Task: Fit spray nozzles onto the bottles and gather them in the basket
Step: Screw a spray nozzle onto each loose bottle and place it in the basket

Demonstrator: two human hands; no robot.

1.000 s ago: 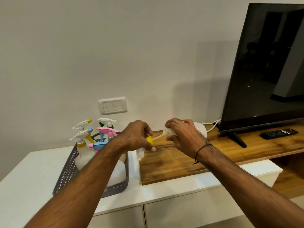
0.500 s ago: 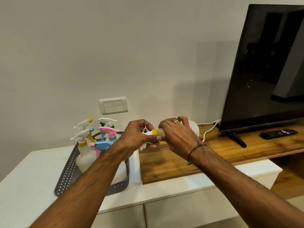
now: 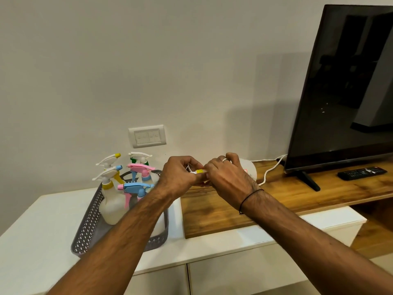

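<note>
Yellow-collared spray nozzle (image 3: 199,171), pinched by left hand (image 3: 180,175) fingers against the bottle (image 3: 247,169) gripped in right hand (image 3: 228,177), above the tabletop (image 3: 212,211); next, screwing tight, then basket (image 3: 89,226).

- There is just one camera, worn on the person's head.
- It looks forward and a bit down, facing the wall (image 3: 106,60).
- Both arms reach out from the bottom edge, so it sits close to the tabletop (image 3: 42,231).
</note>
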